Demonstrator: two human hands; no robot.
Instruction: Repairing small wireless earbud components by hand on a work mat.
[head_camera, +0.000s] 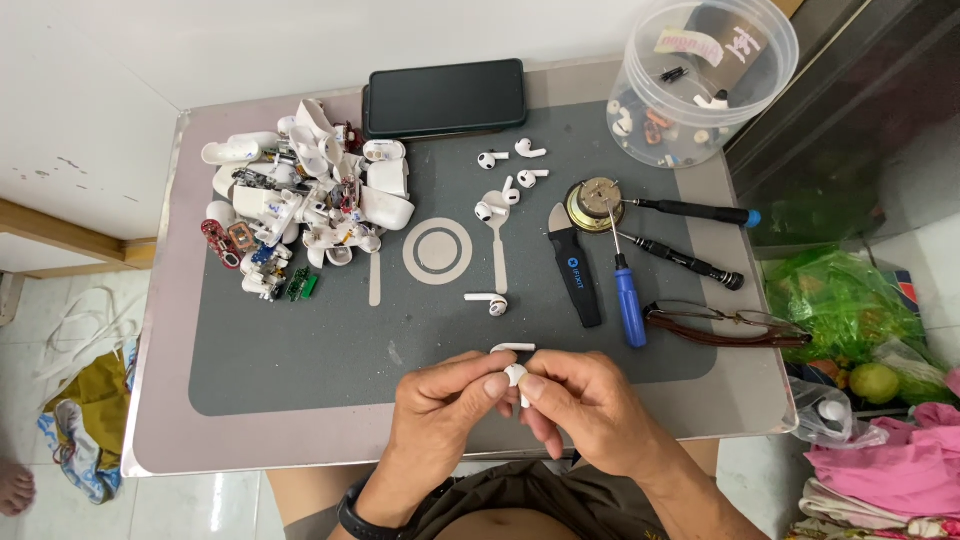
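**A:** Where are the hands?

**B:** Both sit near the front edge of the surface. The left hand and right hand meet, fingers pinched from both sides on a small white earbud.

**A:** What lies close by?

**B:** A loose white stem lies just beyond the fingertips, and another earbud farther up the grey mat. The mat's left front area is bare.

**A:** And the edges?

**B:** A heap of white case parts crowds the far left. A dark phone lies along the far edge. To the right lie a blue screwdriver, a black pry tool and glasses. A clear tub overhangs the far right corner.
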